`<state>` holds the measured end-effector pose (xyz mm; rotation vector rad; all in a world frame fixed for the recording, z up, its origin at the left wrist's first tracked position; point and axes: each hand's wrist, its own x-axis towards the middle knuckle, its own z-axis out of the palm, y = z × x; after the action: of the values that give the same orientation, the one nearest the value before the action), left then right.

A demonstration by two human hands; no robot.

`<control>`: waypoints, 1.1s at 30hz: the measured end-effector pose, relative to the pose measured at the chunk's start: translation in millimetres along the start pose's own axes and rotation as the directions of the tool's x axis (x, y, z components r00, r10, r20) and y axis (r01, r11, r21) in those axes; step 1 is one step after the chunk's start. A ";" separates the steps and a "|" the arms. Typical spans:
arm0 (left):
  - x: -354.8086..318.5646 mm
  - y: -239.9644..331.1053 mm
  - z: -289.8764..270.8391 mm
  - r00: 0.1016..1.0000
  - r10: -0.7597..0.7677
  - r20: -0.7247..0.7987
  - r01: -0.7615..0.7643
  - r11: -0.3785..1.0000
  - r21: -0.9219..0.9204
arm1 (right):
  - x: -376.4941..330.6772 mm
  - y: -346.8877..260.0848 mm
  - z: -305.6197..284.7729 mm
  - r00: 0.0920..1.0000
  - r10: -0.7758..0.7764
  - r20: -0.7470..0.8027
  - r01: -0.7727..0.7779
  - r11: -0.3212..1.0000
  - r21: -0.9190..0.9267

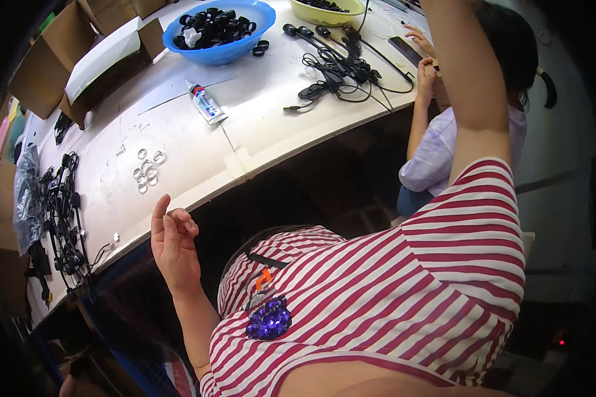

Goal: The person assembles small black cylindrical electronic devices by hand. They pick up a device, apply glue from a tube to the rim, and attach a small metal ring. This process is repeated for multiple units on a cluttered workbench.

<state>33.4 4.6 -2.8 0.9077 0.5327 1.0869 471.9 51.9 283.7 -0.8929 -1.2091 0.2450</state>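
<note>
The left hand [173,243] hangs in the air just off the near edge of the counter [198,152], palm turned inward, its grip released and grasping nothing: the index finger points up while the other fingers curl loosely. Nearest to that grip, just beyond it on the counter, sits a small cluster of clear round lenses [147,171], apart from the hand and untouched. Farther out from the grip lies a white glue tube [205,104], and past that a blue bowl [220,30] heaped with black ring parts. Off to the grip's left, a tangle of black cables [63,218] runs along the counter's end beside a plastic bag [25,198]. The right arm [467,79] rises out of the top of the picture, so the right hand is out of sight and its grip cannot be told. Beyond it, another person in a lilac shirt [437,155] works at the counter near a second bundle of black cables [338,69].
</note>
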 end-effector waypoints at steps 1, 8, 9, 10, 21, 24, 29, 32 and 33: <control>0.0 -0.5 -1.4 1.000 -0.011 0.003 0.011 1.000 0.004 | -9.1 17.2 -13.9 1.000 0.025 0.002 -0.025 0.994 -0.111; -6.2 -3.6 -16.4 0.997 -0.036 -0.067 0.040 0.998 0.057 | -147.6 139.6 -37.8 0.962 0.270 0.037 -0.074 0.391 -0.918; -6.6 -3.8 -19.0 0.995 -0.044 -0.089 0.050 0.997 0.064 | -156.3 167.4 -58.6 0.963 0.260 0.069 -0.016 0.312 -0.950; -5.6 -1.6 -15.4 0.993 -0.062 -0.096 0.069 0.994 0.079 | -167.1 185.5 -72.1 0.961 0.258 0.102 -0.004 0.379 -0.925; -3.0 21.4 -50.8 0.956 0.280 -0.082 -0.099 0.575 0.812 | -197.5 142.4 74.6 0.839 0.183 0.513 0.333 0.573 -0.749; 27.0 65.3 -114.3 0.727 0.656 0.205 -0.112 -0.180 0.977 | -233.3 131.9 162.0 0.740 0.121 0.661 0.357 0.763 -0.539; 19.2 145.2 -236.0 0.567 0.801 -0.192 0.247 0.057 0.967 | -269.0 130.2 268.6 0.610 0.054 0.790 0.304 0.905 -0.297; 4.5 163.0 -244.0 0.571 0.725 -0.384 0.330 0.226 0.917 | -279.6 142.4 292.8 0.614 -0.002 0.789 0.266 0.942 -0.204; 2.2 167.0 -239.7 0.582 0.721 -0.377 0.351 0.197 0.916 | -281.5 150.4 294.1 0.614 -0.071 0.786 0.316 0.935 -0.162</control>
<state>-233.8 122.2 6.7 1.6389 2.1975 1.3836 149.2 115.8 0.7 -0.9165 -2.1986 0.2905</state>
